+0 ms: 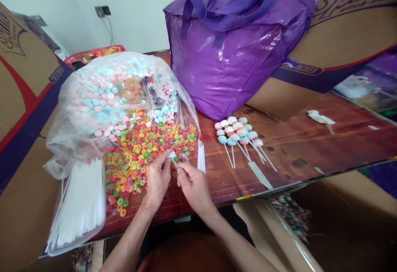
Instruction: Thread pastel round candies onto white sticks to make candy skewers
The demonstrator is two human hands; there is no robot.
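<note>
My left hand (159, 176) pinches a small pink, white and blue marshmallow (171, 155) near the front of the table. A white stick (175, 163) runs from the marshmallow down to my right hand (192, 181), whose fingers close round it. Beneath and left of my hands spreads a heap of ring-shaped gummy candies (139, 148) in red, orange, yellow and green. Just right of them lies a small bundle of white sticks (201, 156). Farther right, several finished marshmallow skewers (237, 131) rest side by side, their sticks toward me.
A clear plastic bag (102, 90) of pastel marshmallows stands behind the gummies. At left is a tub of white sticks (79, 197). A purple bag (229, 56) and cardboard boxes (350, 27) line the back. Paper scraps (321, 117) lie at right, near the table edge.
</note>
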